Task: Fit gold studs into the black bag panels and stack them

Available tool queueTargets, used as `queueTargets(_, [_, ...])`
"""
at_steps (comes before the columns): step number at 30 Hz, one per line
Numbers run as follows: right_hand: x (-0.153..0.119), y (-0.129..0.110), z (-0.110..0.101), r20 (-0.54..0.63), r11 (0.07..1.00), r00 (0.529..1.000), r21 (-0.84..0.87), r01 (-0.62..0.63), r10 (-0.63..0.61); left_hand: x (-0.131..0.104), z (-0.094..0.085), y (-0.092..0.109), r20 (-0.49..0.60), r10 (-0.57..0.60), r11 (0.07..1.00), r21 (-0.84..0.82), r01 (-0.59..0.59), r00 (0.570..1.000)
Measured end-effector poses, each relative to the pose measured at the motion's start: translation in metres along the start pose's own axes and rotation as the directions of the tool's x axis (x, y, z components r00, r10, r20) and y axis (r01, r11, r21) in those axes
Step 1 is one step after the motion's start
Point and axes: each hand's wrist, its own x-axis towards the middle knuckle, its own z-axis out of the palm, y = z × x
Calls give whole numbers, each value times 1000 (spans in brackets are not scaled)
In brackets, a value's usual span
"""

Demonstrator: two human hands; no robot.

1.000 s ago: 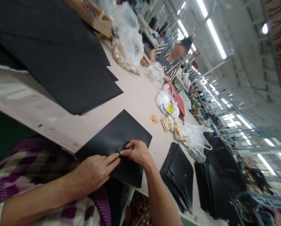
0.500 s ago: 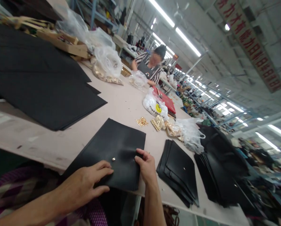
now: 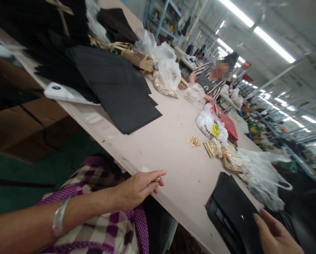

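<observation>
My left hand (image 3: 140, 188) is over the front edge of the table, index finger stretched out and the other fingers curled. Small gold metal pieces (image 3: 157, 179) show between its thumb and fingers; their exact shape is unclear. At the lower right, my right hand (image 3: 278, 233) grips the edge of a black leather-like panel (image 3: 236, 203) on a stack, thumb on top. A gold stud (image 3: 242, 217) shines on that panel near the thumb. Part of the right hand is blurred and cut by the frame.
Loose gold studs (image 3: 193, 141) lie mid-table beside bagged gold pieces (image 3: 213, 147) and a clear plastic bag (image 3: 263, 173). Black sheets (image 3: 126, 102) are piled at left, near a white object (image 3: 67, 93). A person (image 3: 208, 79) sits across the table.
The black panel stack in front of me is gone from its spot. My right hand has moved right to the neighbouring stack; my left has lifted off the panel. The view has turned left.
</observation>
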Motion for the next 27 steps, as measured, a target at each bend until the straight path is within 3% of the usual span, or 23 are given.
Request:
queueTargets(1, [-23, -21, 16, 103, 977, 987, 186, 99, -120, 0, 0, 0, 6, 0, 1000, -3, 0, 1000])
queueTargets(3, [-74, -71, 51, 295, 869, 884, 448, 208, -364, -1, -3, 1, 25, -2, 1000, 6, 2, 1000])
queueTargets(5, [-116, -120, 82, 342, 736, 728, 595, 322, -595, -2, -6, 3, 32, 7, 998, 68, -9, 999])
queueTargets(8, [-151, -172, 111, 341, 556, 490, 726, 404, -802, -5, -13, 4, 19, 24, 978, 206, -27, 1000])
queueTargets(10, [-159, -190, 123, 333, 478, 379, 780, 404, -863, -9, -17, 1, 10, 18, 958, 285, -20, 1000])
queueTargets(11, [-161, -195, 127, 328, 455, 350, 798, 394, -878, -11, -20, -1, 3, 14, 948, 319, -14, 1000])
queueTargets(14, [-164, -205, 142, 334, 440, 329, 831, 340, -883, -17, -27, -8, -35, 21, 926, 376, -6, 999])
queueTargets(17, [-164, -220, 159, 409, 494, 321, 831, 257, -854, -21, -36, -14, -147, 34, 944, 330, 16, 989])
queueTargets(20, [-154, -252, 185, 443, 544, 358, 797, 263, -822, -22, -52, -21, -315, -114, 993, -5, 118, 942])
queueTargets(23, [-140, -306, 221, 363, 505, 389, 781, 369, -847, -26, -74, -29, -383, -371, 878, -442, 184, 846])
queueTargets(25, [-133, -348, 247, 278, 426, 340, 739, 522, -898, -31, -91, -34, -414, -481, 818, -530, 225, 773])
queueTargets(27, [-132, -386, 269, 200, 308, 234, 625, 717, -951, -37, -105, -37, -475, -525, 817, -515, 260, 706])
